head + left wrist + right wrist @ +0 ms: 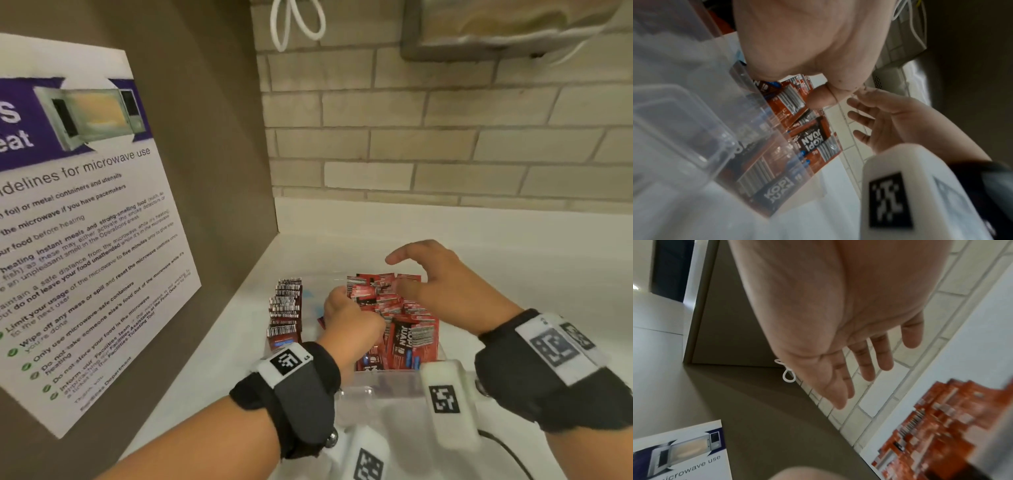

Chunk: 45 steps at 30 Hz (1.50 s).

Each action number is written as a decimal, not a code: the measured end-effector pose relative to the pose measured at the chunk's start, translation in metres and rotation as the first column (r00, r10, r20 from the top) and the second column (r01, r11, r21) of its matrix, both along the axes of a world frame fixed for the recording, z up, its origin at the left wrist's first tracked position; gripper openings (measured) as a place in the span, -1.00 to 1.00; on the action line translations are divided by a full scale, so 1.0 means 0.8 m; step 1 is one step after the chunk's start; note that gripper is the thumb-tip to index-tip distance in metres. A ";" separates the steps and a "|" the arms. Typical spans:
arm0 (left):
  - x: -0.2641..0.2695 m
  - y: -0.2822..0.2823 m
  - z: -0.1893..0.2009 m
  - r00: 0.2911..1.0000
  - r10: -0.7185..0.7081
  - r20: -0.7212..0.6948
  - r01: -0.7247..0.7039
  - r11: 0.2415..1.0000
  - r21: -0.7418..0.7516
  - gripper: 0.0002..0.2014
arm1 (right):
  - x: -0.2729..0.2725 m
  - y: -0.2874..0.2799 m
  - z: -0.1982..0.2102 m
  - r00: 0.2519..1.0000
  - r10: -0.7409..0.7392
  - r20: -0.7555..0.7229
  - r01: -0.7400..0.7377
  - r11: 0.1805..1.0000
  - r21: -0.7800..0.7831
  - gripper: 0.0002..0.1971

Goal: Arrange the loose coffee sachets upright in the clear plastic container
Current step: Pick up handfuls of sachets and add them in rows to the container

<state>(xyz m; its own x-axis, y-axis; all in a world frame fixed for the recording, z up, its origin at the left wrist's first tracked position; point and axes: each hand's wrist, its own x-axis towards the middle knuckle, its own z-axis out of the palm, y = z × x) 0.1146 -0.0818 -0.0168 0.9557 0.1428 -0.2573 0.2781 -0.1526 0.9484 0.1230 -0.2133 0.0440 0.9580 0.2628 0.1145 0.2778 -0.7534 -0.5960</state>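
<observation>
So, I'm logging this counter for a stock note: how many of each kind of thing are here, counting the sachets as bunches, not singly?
Clear plastic container: 1
Bunches of red coffee sachets: 2, a neat upright row and a jumbled pile
Bare hands: 2, left hand and right hand
White microwave-guidelines poster: 1
Total: 6
</observation>
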 end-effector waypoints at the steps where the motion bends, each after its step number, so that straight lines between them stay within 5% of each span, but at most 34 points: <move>1: 0.002 -0.001 -0.002 1.000 0.005 -0.002 -0.005 0.999 0.032 -0.22 | -0.003 -0.001 -0.004 1.000 -0.004 -0.003 0.004 1.000 0.016 -0.70; 11: 0.013 -0.002 -0.010 0.989 0.075 -0.124 -0.067 0.996 0.065 -0.40 | -0.020 -0.008 -0.026 0.999 -0.040 -0.025 0.041 0.998 0.046 -0.73; 27: 0.005 0.007 -0.002 0.977 -0.144 -0.158 0.168 0.975 0.149 -0.32 | -0.024 -0.004 -0.041 0.998 -0.041 -0.050 0.041 0.999 -0.003 -0.73; 36: -0.001 0.014 -0.001 0.959 -0.267 -0.092 0.261 0.963 -0.068 -0.42 | -0.004 0.005 -0.037 0.992 0.129 0.016 -0.118 0.945 -0.306 -0.39; 40: -0.002 0.015 -0.002 0.957 -0.285 -0.047 0.279 0.955 -0.096 -0.36 | 0.007 0.004 -0.037 0.988 0.154 -0.022 -0.147 0.878 -0.456 -0.42; 45: -0.001 0.017 -0.002 0.953 -0.302 0.024 0.303 0.945 -0.122 -0.35 | 0.004 0.001 -0.039 0.993 0.117 0.010 -0.098 0.878 -0.468 -0.45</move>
